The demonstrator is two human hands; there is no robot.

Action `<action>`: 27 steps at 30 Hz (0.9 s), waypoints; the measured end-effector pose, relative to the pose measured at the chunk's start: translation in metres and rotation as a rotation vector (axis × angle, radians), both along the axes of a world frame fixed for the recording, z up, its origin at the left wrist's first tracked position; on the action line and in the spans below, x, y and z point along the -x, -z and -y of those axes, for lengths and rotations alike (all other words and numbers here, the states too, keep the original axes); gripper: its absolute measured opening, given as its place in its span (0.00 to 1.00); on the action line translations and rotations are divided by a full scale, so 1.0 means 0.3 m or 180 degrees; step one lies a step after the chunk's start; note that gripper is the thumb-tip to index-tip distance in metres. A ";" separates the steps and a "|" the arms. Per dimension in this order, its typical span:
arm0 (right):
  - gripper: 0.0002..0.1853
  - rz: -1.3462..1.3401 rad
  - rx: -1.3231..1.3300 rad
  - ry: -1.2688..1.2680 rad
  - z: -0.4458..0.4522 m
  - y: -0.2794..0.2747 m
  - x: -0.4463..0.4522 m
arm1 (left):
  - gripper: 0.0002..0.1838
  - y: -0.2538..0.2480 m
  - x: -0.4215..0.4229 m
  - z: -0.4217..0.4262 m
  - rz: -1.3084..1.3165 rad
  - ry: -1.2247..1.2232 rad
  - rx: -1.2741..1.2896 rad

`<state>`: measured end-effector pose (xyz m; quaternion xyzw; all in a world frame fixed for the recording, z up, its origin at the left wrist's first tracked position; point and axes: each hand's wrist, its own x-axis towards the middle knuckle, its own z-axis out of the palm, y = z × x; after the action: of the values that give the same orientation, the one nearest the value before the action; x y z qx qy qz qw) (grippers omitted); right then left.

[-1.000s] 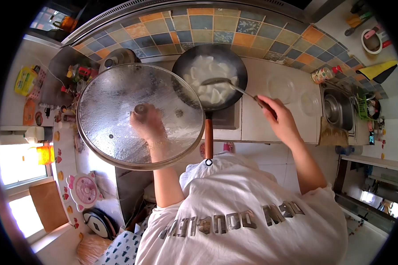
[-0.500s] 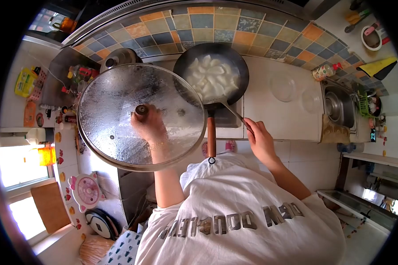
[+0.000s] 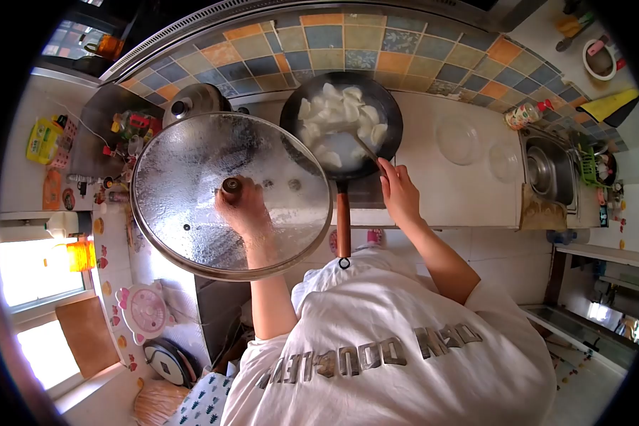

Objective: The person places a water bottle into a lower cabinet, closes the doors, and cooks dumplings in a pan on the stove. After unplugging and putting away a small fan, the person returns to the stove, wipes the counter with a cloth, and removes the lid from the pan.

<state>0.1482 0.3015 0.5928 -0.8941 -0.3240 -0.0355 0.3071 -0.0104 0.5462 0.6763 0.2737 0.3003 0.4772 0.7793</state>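
My left hand [image 3: 246,213] is closed around the dark knob of a large glass lid [image 3: 165,181]; I see the hand through the wet, steamed pane. The lid hangs left of a black wok [image 3: 393,113] and covers part of the stove area. White dumplings [image 3: 342,106] lie in cloudy liquid in the wok, mostly toward its far side. My right hand [image 3: 400,195] grips the handle of a spatula [image 3: 366,149], whose head dips into the liquid among the dumplings. Toward my body points the wok's wooden handle [image 3: 343,220], which neither hand touches.
Behind the lid stands a metal pot [image 3: 202,99]. On the white counter [image 3: 433,195] to the right are two clear glass dishes, one a plate [image 3: 457,140]. A bottle with a red cap [image 3: 525,115] stands near the sink [image 3: 547,170]. Bottles and jars crowd the left side.
My right hand has pushed the spatula farther into the wok. The dumplings have shifted toward the far side, opening a patch of liquid. The lid stays in my left hand, nearly in place.
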 end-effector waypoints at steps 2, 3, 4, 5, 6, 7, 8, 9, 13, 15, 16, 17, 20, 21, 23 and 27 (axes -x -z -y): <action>0.19 0.0071 -0.0018 0.0022 -0.029 0.010 -0.034 | 0.16 0.006 -0.002 -0.004 -0.0039 -0.0047 0.0048; 0.19 0.0072 -0.0030 0.0036 -0.043 0.015 -0.052 | 0.15 -0.007 -0.008 0.001 0.0040 -0.0093 0.0214; 0.18 0.0072 -0.0040 0.0052 -0.055 0.021 -0.070 | 0.15 -0.015 -0.012 0.003 0.0117 -0.0137 0.0382; 0.19 0.0089 -0.0063 0.0035 -0.067 0.034 -0.092 | 0.15 -0.007 -0.010 -0.002 0.0166 -0.0080 0.0340; 0.19 0.0106 -0.0085 0.0020 -0.080 0.043 -0.113 | 0.15 0.001 -0.006 -0.010 0.0213 -0.0023 0.0300; 0.19 0.0123 -0.0107 0.0005 -0.088 0.050 -0.133 | 0.15 0.008 -0.004 -0.013 0.0261 0.0035 0.0259; 0.19 0.0075 -0.0140 -0.0024 -0.091 0.057 -0.153 | 0.15 0.016 -0.003 -0.014 0.0278 0.0039 0.0269; 0.19 0.0027 -0.0173 -0.0052 -0.094 0.041 -0.169 | 0.15 0.014 -0.006 -0.013 0.0294 0.0045 0.0278; 0.19 -0.0303 -0.0415 -0.0122 -0.065 -0.059 -0.194 | 0.15 -0.006 -0.040 0.002 0.0219 -0.0078 0.0323; 0.19 -0.0386 -0.0658 -0.0240 -0.038 -0.139 -0.195 | 0.16 0.071 -0.013 -0.041 0.0440 0.0435 -0.0087; 0.19 -0.0372 -0.0796 -0.0297 -0.027 -0.190 -0.191 | 0.16 0.083 -0.009 -0.051 0.0553 0.0691 -0.0297; 0.19 -0.0357 -0.0935 -0.0354 -0.014 -0.237 -0.186 | 0.17 0.099 -0.010 -0.055 0.0516 0.0625 -0.0227; 0.19 -0.0637 -0.1015 -0.0325 0.032 -0.368 -0.153 | 0.17 0.073 -0.034 -0.045 0.0402 0.0423 -0.0033; 0.19 -0.0753 -0.1078 -0.0309 0.048 -0.412 -0.134 | 0.17 0.041 -0.046 -0.029 0.0366 0.0353 0.0024; 0.20 -0.0673 -0.1186 -0.0302 0.074 -0.453 -0.101 | 0.18 0.032 -0.050 -0.021 0.0442 0.0442 -0.0044; 0.21 -0.0024 -0.1479 -0.0291 0.094 -0.385 -0.047 | 0.18 0.057 -0.033 -0.038 0.0565 0.0663 -0.0235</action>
<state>0.1624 0.2732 0.7084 -0.7840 -0.3461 -0.0918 0.5071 -0.0005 0.5575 0.6592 0.2886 0.1824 0.4268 0.8374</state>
